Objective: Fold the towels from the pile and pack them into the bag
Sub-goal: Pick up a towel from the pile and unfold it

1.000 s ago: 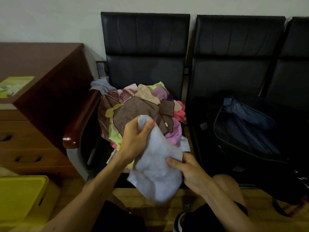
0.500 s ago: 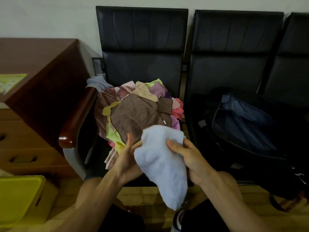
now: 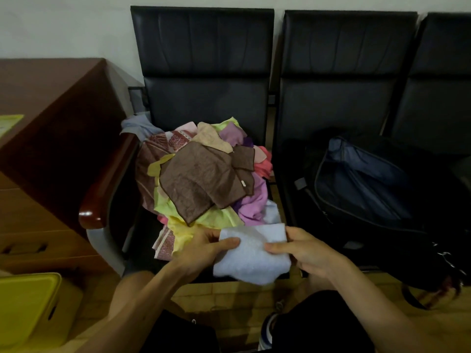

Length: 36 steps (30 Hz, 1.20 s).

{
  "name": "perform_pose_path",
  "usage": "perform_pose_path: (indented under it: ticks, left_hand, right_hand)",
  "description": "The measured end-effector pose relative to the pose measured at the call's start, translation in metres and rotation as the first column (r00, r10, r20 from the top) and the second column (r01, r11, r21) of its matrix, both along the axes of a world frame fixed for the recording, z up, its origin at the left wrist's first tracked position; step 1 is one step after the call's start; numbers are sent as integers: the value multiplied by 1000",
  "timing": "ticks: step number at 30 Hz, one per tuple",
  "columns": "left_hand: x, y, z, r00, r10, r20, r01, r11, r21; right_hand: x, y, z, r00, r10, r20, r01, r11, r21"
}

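Note:
A pale blue towel (image 3: 252, 253) is stretched flat between my hands, just in front of the seat's edge. My left hand (image 3: 204, 248) pinches its left edge, thumb on top. My right hand (image 3: 303, 250) pinches its right edge the same way. Behind them a pile of towels (image 3: 204, 174) in brown, yellow, purple and pink fills the left black seat. An open dark bag (image 3: 369, 184) with blue lining lies on the seat to the right, apart from both hands.
A row of black chairs (image 3: 204, 59) stands against the wall. A wooden armrest (image 3: 107, 184) and a brown desk with drawers (image 3: 46, 149) are on the left. A yellow box (image 3: 28, 307) sits at the lower left. My knees are at the bottom.
The towel hung crumpled from my raised hands; now both hands have come down and apart and hold it spread out flat and low.

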<state>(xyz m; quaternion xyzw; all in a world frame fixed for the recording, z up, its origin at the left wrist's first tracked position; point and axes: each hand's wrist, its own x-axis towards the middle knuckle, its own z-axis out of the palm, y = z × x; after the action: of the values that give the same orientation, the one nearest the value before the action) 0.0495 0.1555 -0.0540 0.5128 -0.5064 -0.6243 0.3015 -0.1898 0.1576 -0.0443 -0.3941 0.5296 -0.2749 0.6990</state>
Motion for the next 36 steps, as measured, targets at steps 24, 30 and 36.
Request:
perform_pose_path:
  ticks: [24,30,36]
  left_hand:
    - [-1,-47,141,976,-148,-161,15,779,-627]
    - [-3,-43,152,959,-189,-209,25,796,-604]
    - [-9,-41,146,967,-144,-211,-5,816,-578]
  right_hand:
    - [-30,-10,162,976,-175,-127,-11,548,-836]
    - [-28,-7,155,991,-82,-107,-15,722,-692]
    - [-20,-1,142,930,2,368,162,895,-415]
